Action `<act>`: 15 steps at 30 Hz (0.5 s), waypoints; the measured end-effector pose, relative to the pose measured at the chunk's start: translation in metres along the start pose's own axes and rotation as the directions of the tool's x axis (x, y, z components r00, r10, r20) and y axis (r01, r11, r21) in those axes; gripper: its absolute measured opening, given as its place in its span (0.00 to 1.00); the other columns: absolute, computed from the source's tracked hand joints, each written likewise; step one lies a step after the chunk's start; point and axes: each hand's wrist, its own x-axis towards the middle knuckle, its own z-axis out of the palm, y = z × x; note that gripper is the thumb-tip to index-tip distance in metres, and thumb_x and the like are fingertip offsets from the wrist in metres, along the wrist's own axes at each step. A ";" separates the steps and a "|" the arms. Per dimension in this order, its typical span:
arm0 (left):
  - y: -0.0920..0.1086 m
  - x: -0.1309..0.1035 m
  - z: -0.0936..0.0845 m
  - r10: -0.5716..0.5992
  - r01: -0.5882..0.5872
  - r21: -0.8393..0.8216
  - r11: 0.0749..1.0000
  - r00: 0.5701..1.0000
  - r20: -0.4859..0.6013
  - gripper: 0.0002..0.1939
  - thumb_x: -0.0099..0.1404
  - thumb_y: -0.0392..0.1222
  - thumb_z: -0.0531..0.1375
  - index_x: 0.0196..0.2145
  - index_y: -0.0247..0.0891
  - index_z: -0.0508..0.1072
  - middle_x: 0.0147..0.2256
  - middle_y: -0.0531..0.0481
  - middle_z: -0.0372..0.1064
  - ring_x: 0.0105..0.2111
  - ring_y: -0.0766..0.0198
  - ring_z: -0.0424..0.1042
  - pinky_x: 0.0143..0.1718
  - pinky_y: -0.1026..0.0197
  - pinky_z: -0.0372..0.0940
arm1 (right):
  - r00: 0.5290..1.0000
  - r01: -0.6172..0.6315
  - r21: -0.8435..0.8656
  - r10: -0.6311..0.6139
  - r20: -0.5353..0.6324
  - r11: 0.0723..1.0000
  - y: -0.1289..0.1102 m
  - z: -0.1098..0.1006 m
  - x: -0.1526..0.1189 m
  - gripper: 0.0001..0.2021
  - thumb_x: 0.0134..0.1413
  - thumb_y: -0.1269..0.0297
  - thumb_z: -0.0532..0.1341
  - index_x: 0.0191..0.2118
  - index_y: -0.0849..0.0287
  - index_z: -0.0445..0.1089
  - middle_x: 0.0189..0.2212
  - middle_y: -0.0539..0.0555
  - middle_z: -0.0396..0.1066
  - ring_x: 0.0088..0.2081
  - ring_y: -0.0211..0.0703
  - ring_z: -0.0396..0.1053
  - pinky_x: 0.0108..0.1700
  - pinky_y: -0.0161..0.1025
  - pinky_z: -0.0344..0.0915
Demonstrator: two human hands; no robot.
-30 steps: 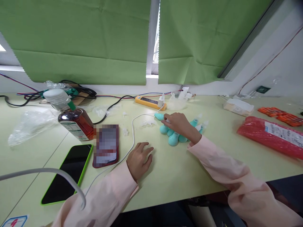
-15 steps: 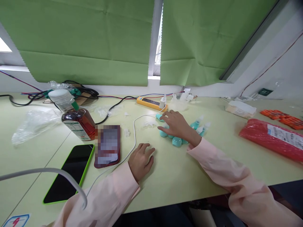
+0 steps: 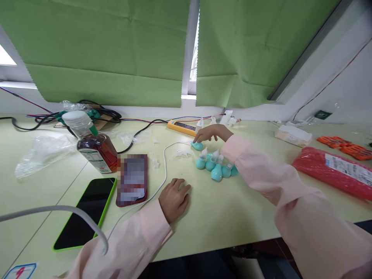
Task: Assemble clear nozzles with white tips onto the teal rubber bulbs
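Note:
My left hand [image 3: 175,199] rests palm down on the table, fingers loosely apart, holding nothing. To its left runs a white cable [image 3: 165,162]. My right hand [image 3: 210,133] reaches over the far side of a group of small teal bulb-shaped pieces. Its fingers are apart and bent down over a lone teal bulb [image 3: 197,146] lying on its side; whether a fingertip touches it I cannot tell. Nearer me, several teal bulbs with clear tips [image 3: 216,172] stand close together, some partly hidden behind my right sleeve [image 3: 247,159].
A yellow power strip [image 3: 182,127] lies behind my right hand. Leftward are a bottle of dark liquid [image 3: 97,151], a red-cased phone [image 3: 132,180] and a green-edged phone [image 3: 85,213]. On the right sit a red package [image 3: 334,170], orange pieces [image 3: 345,146] and a white box [image 3: 293,135].
My right hand has moved from above the grouped teal bulbs to farther back, over the lone bulb, uncovering the front ones. My left hand has hardly moved.

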 end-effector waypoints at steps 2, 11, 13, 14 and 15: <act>0.000 0.000 0.001 0.001 -0.001 -0.003 1.000 1.000 -0.009 0.14 0.56 0.35 0.49 0.40 0.37 0.66 0.40 0.42 0.62 0.41 0.56 0.61 0.37 0.53 0.63 | 0.993 0.004 0.024 -0.007 0.120 1.000 -0.002 0.006 0.009 0.15 0.44 0.62 0.57 0.42 0.52 0.67 0.40 0.53 0.67 0.31 0.44 0.67 0.27 0.39 0.64; -0.009 0.014 0.001 -0.030 0.039 0.069 0.997 0.992 -0.122 0.18 0.57 0.36 0.48 0.47 0.35 0.59 0.47 0.38 0.55 0.46 0.53 0.57 0.41 0.50 0.60 | 0.966 0.006 0.026 -0.013 0.257 1.000 -0.007 0.016 0.028 0.23 0.37 0.59 0.61 0.45 0.52 0.65 0.39 0.55 0.68 0.34 0.47 0.66 0.24 0.36 0.63; -0.014 0.026 -0.001 -0.093 0.119 0.129 0.984 0.977 -0.193 0.20 0.57 0.34 0.48 0.49 0.36 0.56 0.50 0.38 0.51 0.49 0.50 0.53 0.43 0.48 0.57 | 0.970 0.006 0.006 -0.007 0.245 1.000 -0.009 0.017 0.029 0.23 0.35 0.59 0.61 0.44 0.54 0.66 0.39 0.56 0.67 0.35 0.48 0.66 0.25 0.36 0.63; -0.017 0.034 -0.001 -0.114 0.149 0.156 0.977 0.970 -0.215 0.22 0.57 0.32 0.48 0.50 0.35 0.55 0.51 0.37 0.49 0.50 0.50 0.52 0.44 0.48 0.56 | 0.971 0.009 -0.004 -0.008 0.237 1.000 -0.010 0.018 0.029 0.23 0.35 0.59 0.62 0.43 0.54 0.67 0.40 0.56 0.67 0.35 0.49 0.66 0.25 0.36 0.63; -0.020 0.042 -0.001 -0.140 0.182 0.176 0.967 0.963 -0.228 0.23 0.56 0.31 0.48 0.51 0.34 0.54 0.52 0.36 0.48 0.50 0.49 0.51 0.45 0.48 0.54 | 0.973 0.015 -0.013 -0.011 0.231 1.000 -0.011 0.018 0.029 0.24 0.34 0.58 0.62 0.43 0.53 0.67 0.41 0.55 0.66 0.36 0.49 0.65 0.25 0.36 0.63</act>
